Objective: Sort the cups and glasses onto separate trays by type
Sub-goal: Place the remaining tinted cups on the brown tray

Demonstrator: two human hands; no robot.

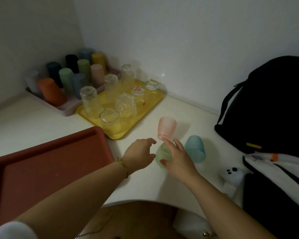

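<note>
Three frosted cups stand on the counter (33, 118) just off the near right corner of the yellow tray (118, 135): a pink cup (167, 126) closest to that tray and tilted, a green cup (162, 152) nearer you than it, and a blue cup (195, 147) mouth-down, farthest to the right of the tray; whether the pink cup leans on the green one or stands behind it cannot be told. Your left grip (141, 153) hovers just left of the green cup, fingers loosely curled and holding nothing; a bracelet (123, 165) sits on that wrist. Your right grip (179, 160) is spread over the green cup's right side, thumb against its wall, fingers straight, the index tip at the pink cup's lower rim; it closes round neither cup. On the yellow tray itself stand clear glasses (91, 100), mouth-down; touching that tray's far left edge is a pale pink tray (66, 110) filled with opaque coloured cups (51, 91), also inverted. A red-brown tray (50, 161) lies nearer you and left of the yellow tray, close beside its near corner; a black bag (266, 104) sits well to the right of the yellow tray.
</note>
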